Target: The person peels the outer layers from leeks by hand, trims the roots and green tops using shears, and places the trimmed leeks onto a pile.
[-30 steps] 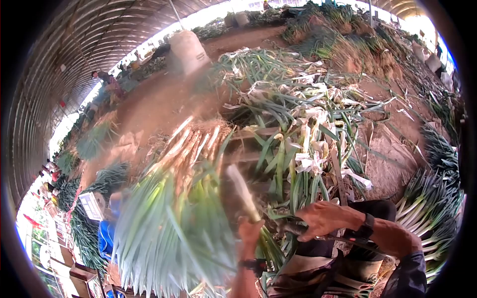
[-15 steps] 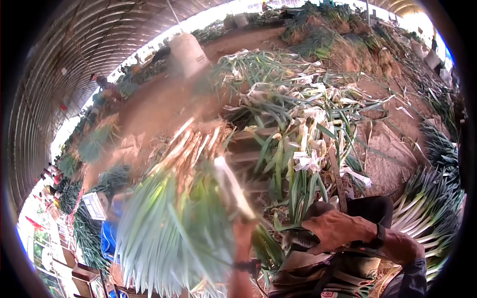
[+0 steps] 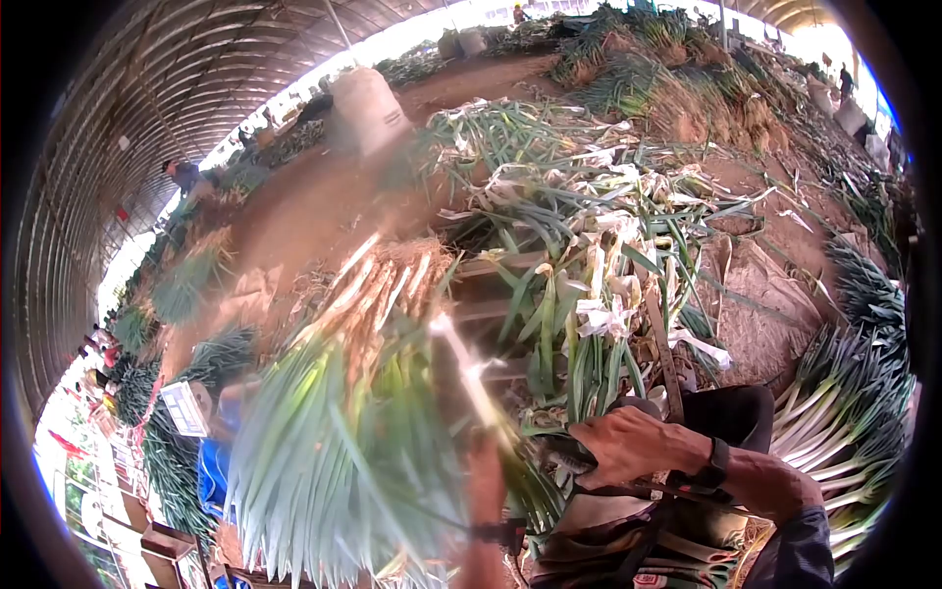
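At the lower centre, my left hand [image 3: 486,471] is blurred, its fingers closed round a white-stemmed leek [image 3: 466,373] whose green leaves trail down to the right. To its right is my right hand [image 3: 638,447], fingers bent over the leaves near my lap; what they hold, if anything, is hidden. A large bundle of leeks [image 3: 343,442], roots upward and leaves toward me, lies just left of my left hand. Stripped leaves and peelings [image 3: 608,294] are heaped in front of both hands.
Trimmed leeks [image 3: 834,422] lie in rows on the right. A white sack [image 3: 368,108] stands at the far left of centre, beyond bare soil. Further piles of leeks [image 3: 677,79] are at the back. A blue container [image 3: 214,476] is at lower left. A distant person [image 3: 182,177] is at upper left.
My right hand has moved left, closer to my left hand. The leek in my left hand has shifted slightly, with its leaves now showing beside my right hand. The distant person at left has moved.
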Demonstrator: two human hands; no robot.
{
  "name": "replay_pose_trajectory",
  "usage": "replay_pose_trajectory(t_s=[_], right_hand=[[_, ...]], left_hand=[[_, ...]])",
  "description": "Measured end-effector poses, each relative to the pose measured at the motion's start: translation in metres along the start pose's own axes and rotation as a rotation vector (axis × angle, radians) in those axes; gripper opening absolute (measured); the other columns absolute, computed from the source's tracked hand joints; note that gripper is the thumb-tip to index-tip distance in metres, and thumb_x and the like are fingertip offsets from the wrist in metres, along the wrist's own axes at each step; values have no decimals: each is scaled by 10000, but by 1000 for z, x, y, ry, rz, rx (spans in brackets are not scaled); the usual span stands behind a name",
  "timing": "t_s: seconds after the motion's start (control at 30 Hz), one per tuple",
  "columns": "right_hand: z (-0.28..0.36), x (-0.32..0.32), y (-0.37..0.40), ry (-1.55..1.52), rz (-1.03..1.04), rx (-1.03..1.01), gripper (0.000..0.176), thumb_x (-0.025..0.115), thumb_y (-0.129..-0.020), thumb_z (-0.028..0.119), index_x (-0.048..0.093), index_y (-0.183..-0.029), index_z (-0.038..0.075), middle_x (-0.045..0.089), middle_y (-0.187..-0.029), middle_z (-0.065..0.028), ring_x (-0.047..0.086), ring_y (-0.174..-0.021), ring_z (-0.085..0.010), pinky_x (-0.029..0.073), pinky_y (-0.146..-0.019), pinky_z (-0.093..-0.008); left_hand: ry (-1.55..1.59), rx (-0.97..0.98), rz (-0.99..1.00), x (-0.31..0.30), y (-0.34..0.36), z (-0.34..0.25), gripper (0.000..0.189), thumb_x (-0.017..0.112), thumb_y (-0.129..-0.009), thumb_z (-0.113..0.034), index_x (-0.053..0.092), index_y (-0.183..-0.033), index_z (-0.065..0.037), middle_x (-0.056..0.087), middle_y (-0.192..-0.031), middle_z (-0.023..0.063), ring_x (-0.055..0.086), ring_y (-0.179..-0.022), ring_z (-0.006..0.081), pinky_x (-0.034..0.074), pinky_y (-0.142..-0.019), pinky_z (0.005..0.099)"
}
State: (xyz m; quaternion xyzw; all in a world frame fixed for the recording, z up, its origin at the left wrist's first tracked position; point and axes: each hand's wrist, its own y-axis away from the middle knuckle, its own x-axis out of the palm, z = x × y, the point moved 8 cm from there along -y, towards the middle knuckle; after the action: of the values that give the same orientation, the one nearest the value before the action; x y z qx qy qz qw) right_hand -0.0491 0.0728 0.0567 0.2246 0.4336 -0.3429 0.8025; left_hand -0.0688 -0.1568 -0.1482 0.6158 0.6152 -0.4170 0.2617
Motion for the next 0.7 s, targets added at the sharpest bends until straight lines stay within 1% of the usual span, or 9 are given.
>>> replay_pose_trajectory(t_s=[0.1, 0.23, 0.3, 0.33, 0.4, 0.5, 0.6, 0.67, 0.7], right_hand=[[-2, 2, -13, -29, -13, 11, 552, 790, -755, 445, 546, -953, -9, 591, -721, -156, 604, -614, -363, 470, -559, -447], [-2, -5, -30, -77, -13, 26, 552, 795, -762, 440, 543, -968, -6, 597, -741, -157, 613, -646, -343, 484, -597, -447], [0, -9, -38, -58, -46, 15, 552, 797, -763, 434, 544, -964, -14, 599, -750, -159, 620, -665, -337, 493, -619, -445], [-1, -10, -41, -47, -70, 3, 554, 799, -761, 432, 543, -957, -19, 599, -751, -160, 622, -669, -337, 497, -623, -444], [-6, -8, -49, -32, -120, -24, 561, 803, -756, 428, 541, -942, -32, 599, -749, -164, 623, -671, -339, 501, -625, -443], [-6, -15, -57, -65, -153, -4, 554, 806, -751, 418, 538, -898, -44, 599, -737, -170, 619, -654, -353, 500, -610, -446], [-15, -11, -68, -46, -113, 76, 531, 807, -747, 397, 556, -883, -51, 608, -727, -175, 620, -634, -357, 506, -600, -443], [-19, -9, -74, -34, -133, 72, 517, 809, -746, 384, 578, -897, -53, 623, -729, -173, 629, -626, -345, 520, -594, -430], [-18, -11, -75, -42, -175, 36, 513, 812, -746, 379, 590, -909, -53, 633, -732, -168, 636, -623, -335, 530, -589, -419]], left_hand=[[-123, -25, -2, 2, 1, -1, 707, 400, -931, 42, 337, -1538, -314, 319, -1612, 128, 626, -1087, 316, 597, -705, 385], [-344, 17, -60, -3, 7, -7, 718, 394, -937, 32, 307, -1552, -328, 325, -1604, 145, 663, -885, 282, 548, -494, 332], [-466, 30, -49, 4, 10, -4, 679, 385, -952, 4, 294, -1560, -284, 346, -1586, 155, 662, -890, 262, 547, -507, 327], [-506, 36, -27, 5, 11, -6, 652, 384, -962, -17, 286, -1565, -242, 361, -1573, 159, 659, -942, 257, 566, -561, 333], [-472, 85, -24, 17, 9, 1, 600, 381, -979, -64, 280, -1564, -152, 398, -1536, 164, 629, -1065, 258, 585, -702, 355], [-328, 58, -41, 14, 7, 1, 548, 398, -976, -69, 324, -1514, -143, 423, -1482, 165, 622, -1065, 264, 565, -732, 363], [-181, 7, -65, 6, 6, 0, 497, 416, -973, -74, 368, -1464, -134, 448, -1427, 166, 615, -1066, 270, 546, -762, 370], [-135, -5, -78, 4, 5, 0, 463, 428, -971, -77, 398, -1430, -128, 465, -1391, 166, 610, -1067, 275, 533, -782, 375], [-119, -11, -86, 3, 5, 0, 446, 434, -970, -79, 413, -1414, -125, 473, -1373, 166, 608, -1067, 277, 527, -792, 378]])
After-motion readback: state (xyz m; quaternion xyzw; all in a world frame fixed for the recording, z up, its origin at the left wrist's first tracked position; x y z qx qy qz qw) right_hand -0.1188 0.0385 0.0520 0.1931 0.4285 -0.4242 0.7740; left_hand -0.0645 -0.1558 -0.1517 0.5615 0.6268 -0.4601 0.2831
